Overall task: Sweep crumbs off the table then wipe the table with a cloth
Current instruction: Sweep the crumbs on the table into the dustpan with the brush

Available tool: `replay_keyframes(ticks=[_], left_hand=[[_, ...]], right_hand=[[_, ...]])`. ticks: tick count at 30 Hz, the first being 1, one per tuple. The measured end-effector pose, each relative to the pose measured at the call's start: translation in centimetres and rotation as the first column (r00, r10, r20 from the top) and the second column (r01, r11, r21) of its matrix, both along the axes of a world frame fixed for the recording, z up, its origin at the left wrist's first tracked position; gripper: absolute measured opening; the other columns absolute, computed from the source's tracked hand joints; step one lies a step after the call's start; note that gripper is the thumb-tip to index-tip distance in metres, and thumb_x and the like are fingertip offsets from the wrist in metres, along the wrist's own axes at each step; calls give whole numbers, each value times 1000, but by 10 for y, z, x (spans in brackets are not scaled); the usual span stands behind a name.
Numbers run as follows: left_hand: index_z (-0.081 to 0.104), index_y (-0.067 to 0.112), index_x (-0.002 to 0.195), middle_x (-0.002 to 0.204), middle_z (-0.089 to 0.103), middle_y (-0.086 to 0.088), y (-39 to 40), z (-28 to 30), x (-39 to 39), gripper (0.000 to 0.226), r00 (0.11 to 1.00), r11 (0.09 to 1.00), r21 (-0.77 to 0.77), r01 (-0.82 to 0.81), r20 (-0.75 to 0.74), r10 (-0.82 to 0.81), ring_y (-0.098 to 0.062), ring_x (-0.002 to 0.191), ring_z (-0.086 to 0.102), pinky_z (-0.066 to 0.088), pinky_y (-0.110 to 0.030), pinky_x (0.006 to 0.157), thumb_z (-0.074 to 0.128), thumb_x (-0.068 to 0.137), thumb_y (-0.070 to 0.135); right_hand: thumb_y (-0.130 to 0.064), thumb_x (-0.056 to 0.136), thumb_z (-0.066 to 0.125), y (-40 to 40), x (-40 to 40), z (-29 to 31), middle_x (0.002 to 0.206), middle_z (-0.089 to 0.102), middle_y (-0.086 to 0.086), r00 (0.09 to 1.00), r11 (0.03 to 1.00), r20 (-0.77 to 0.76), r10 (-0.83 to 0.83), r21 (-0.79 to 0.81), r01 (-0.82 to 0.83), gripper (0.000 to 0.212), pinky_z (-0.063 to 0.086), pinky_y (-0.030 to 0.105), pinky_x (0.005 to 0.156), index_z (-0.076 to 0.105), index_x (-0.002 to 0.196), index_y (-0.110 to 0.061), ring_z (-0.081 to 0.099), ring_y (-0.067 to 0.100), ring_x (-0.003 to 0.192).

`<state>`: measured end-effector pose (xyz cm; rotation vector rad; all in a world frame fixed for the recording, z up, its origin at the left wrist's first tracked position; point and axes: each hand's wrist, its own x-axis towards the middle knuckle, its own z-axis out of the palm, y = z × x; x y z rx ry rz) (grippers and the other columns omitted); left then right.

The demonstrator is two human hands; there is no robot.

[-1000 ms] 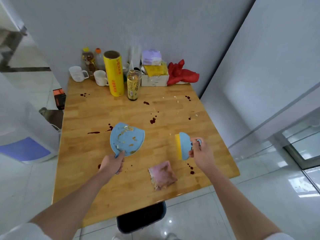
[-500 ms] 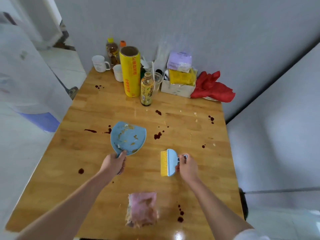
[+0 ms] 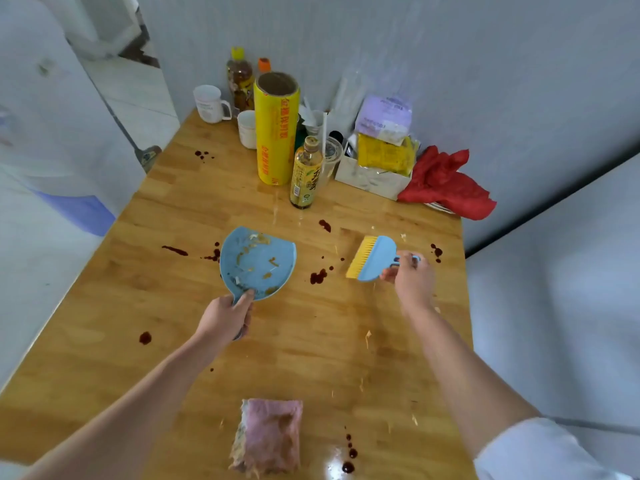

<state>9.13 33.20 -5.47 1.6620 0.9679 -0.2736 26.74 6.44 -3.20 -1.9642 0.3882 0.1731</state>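
My left hand (image 3: 225, 317) grips the handle of a light blue dustpan (image 3: 258, 263) lying on the wooden table (image 3: 180, 209); brown crumbs lie in the pan. To its right, my right hand (image 3: 412, 278) holds a blue hand brush (image 3: 375, 259) by its handle, yellow bristles pointing left. A folded pink cloth (image 3: 268, 436), soiled, lies at the near edge between my arms. Dark red stains (image 3: 318, 276) and pale crumbs (image 3: 367, 336) dot the tabletop between and around the tools.
Along the back wall stand a yellow cling-film roll (image 3: 277, 129), a tea bottle (image 3: 306, 173), two white mugs (image 3: 209, 103), more bottles, a white box (image 3: 372, 180) with packets, and a red cloth (image 3: 445, 183). The table's right edge runs beside a grey wall.
My right hand has carried the brush farther up and right on the table. The view has shifted closer in, and the dustpan stays in my left hand.
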Motion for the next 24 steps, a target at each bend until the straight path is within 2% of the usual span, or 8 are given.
replay_keyframes(ticks=[2,5,11,14,17,21,24], left_hand=[[62,8,79,59,59,-2,2,-3,3,42,1000,1000,0,-4,-2,4,-13,46,54,44,-27,50,50,101,41],[62,8,80,60,60,-2,4,-4,7,40,1000,1000,-6,-6,-5,6,-14,47,54,44,-27,51,51,101,40],[59,8,76,58,57,-3,4,-6,18,40,999,999,-7,31,15,-31,-9,41,50,41,-16,39,50,102,38],[58,8,73,52,56,0,1,-8,23,43,997,997,11,72,16,-72,-7,39,49,41,-15,39,48,102,38],[58,7,74,51,56,0,-3,-9,29,42,996,996,11,86,17,-87,-7,38,48,41,-15,39,48,103,37],[59,5,75,49,55,1,-13,-12,43,42,990,991,12,136,25,-136,-9,38,48,41,-17,40,48,103,35],[59,6,76,51,57,-1,-18,-13,52,41,986,987,22,162,24,-163,-11,40,50,42,-19,42,49,103,35]], right_hand=[[-23,104,42,21,25,-7,59,71,0,1000,999,0,-14,51,14,20,60,48,81,60,107,-16,74,23,66],[-24,106,42,43,45,-18,59,71,-1,1000,999,0,-7,46,7,20,61,48,81,60,107,-16,74,21,67],[-22,108,38,56,55,-41,74,70,2,999,999,7,47,4,-47,25,62,37,76,58,116,-11,72,15,66],[-20,107,37,40,60,-44,71,66,-4,998,999,44,-41,-1,41,21,61,44,80,57,111,-15,71,18,67],[-22,107,36,11,58,-41,71,66,-4,997,994,48,-63,-80,67,27,60,44,78,57,118,-10,73,23,71],[-20,104,36,-28,37,-36,69,72,7,1000,980,7,-24,-197,25,28,54,36,70,58,115,-8,74,23,68],[-21,103,39,-39,25,-33,69,72,13,999,984,28,-18,-175,23,25,55,38,70,59,110,-7,73,25,63]])
